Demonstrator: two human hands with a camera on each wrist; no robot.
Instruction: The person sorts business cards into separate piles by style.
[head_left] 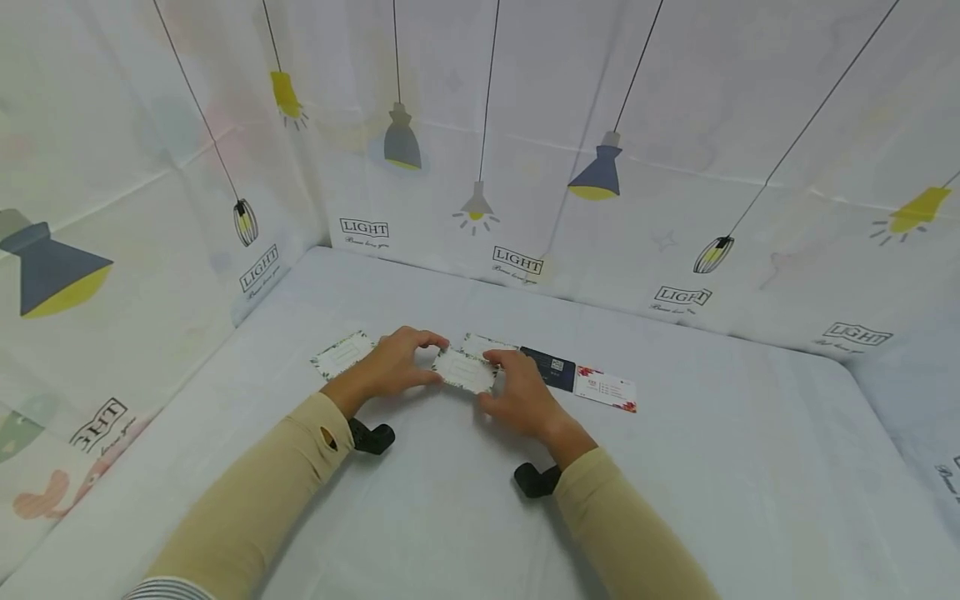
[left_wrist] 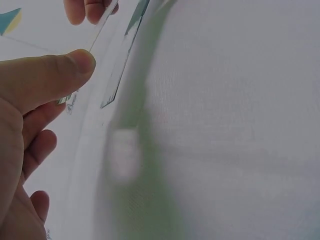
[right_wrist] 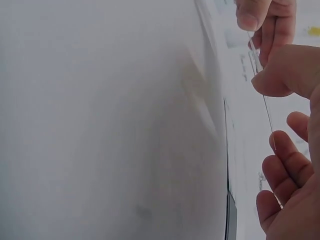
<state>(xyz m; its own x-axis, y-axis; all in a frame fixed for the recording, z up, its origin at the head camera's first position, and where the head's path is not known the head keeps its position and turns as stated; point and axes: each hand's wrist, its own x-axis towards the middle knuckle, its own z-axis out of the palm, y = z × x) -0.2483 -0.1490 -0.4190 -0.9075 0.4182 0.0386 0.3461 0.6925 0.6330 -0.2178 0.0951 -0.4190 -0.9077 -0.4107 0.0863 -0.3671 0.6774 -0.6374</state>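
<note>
A white card with a leafy green border is held a little above the white table between both hands. My left hand pinches its left end between thumb and fingers; the left wrist view shows the card edge-on beyond the thumb. At the other end, my right hand holds the card, seen as a thin line in the right wrist view. Just behind lies a similar leafy card, partly hidden. Right of it, in a row, lie a dark card with a square code and a white card with red flowers.
Another leafy-bordered card lies on the table left of my left hand, partly covered by it. Black devices sit at both wrists. A lamp-printed cloth hangs behind the table and along its left side.
</note>
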